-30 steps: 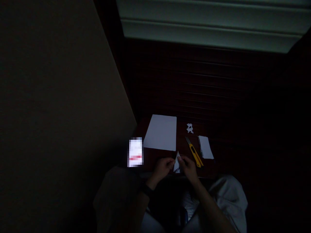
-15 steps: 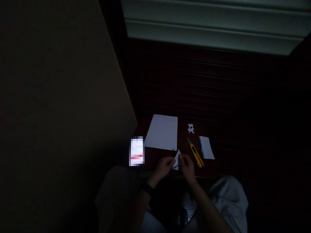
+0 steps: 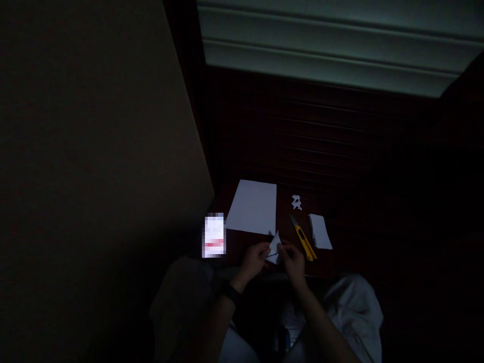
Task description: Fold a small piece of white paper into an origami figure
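Observation:
Between my two hands is a small pointed piece of folded white paper (image 3: 275,244), its tip turned up and away from me. My left hand (image 3: 256,258) pinches its left edge. On the other side, my right hand (image 3: 292,258) grips the right edge between thumb and fingers. A dark line crosses the lower part of the paper; whether it is a fold or a shadow I cannot tell. Just right of my right hand lies a yellow utility knife (image 3: 303,241) with its blade out, pointing away from me.
A large white sheet (image 3: 253,206) lies on the dark table (image 3: 242,244). Small white paper pieces (image 3: 297,202) sit at the back right, and a stack of white paper (image 3: 320,232) lies beyond the knife. At the left edge a bright, blurred-out screen (image 3: 214,235) glows near the wall (image 3: 113,151).
The folded paper has tilted and shows more of its face between my hands. Both hands keep their hold, with the right fingers shifted slightly. The view has moved a little.

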The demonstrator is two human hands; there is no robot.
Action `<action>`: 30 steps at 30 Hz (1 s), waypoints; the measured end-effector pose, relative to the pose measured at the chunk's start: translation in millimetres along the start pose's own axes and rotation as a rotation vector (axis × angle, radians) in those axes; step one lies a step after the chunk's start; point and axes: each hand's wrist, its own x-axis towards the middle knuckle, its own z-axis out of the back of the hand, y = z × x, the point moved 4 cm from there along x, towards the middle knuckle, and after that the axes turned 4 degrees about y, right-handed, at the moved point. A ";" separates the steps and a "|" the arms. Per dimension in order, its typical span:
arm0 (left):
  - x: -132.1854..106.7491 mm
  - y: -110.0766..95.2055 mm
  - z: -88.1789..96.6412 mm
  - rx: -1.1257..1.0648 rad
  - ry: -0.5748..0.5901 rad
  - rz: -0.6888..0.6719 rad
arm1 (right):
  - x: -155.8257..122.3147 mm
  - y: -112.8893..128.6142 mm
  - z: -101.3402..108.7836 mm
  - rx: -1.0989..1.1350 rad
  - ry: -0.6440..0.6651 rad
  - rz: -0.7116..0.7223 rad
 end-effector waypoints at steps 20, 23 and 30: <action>-3.1 -3.3 5.4 -0.146 -0.035 0.025 | -27.5 34.0 -12.6 -0.225 0.201 0.281; -3.6 -6.2 4.2 -0.215 0.032 0.011 | -29.1 34.0 -12.3 -0.257 0.210 0.287; -3.9 -7.1 5.1 -0.292 0.021 0.037 | -27.1 30.1 -8.8 -0.257 0.196 0.286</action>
